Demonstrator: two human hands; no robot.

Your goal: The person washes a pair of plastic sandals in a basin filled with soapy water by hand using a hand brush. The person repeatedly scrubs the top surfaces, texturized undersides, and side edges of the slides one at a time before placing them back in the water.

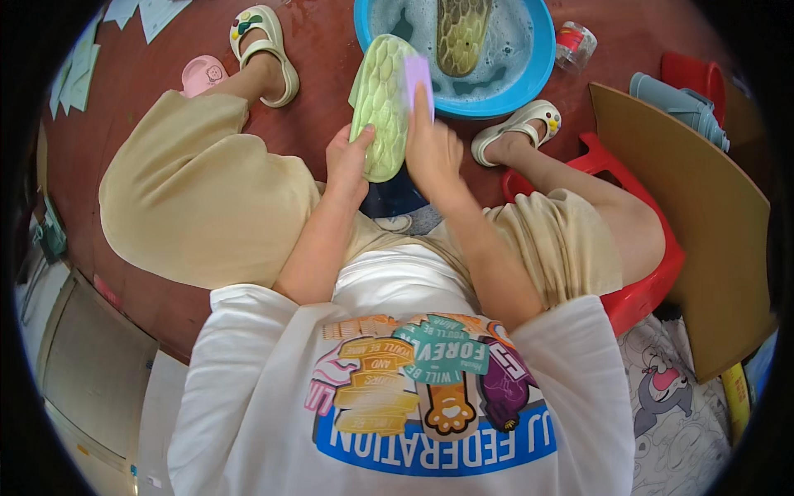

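Note:
My left hand [349,158] grips the lower left edge of a light green slipper [381,105], thumb on its honeycomb-patterned surface. The slipper is held roughly upright in the picture, beside the blue basin. My right hand [432,146] is closed around a blurred purple brush or block [417,84], index finger along it, against the slipper's right edge; which of the two it is I cannot tell. Another slipper [462,37], darker olive green, lies in the sudsy water of the blue plastic basin [543,46]. The underside of the held slipper is hidden.
A clear jar with a red label [575,46] lies right of the basin. Around my right leg is a red plastic stool [645,297], with a cardboard sheet [682,204] and a grey-blue bottle [679,105] farther right. A pink item [203,74] is by my left foot.

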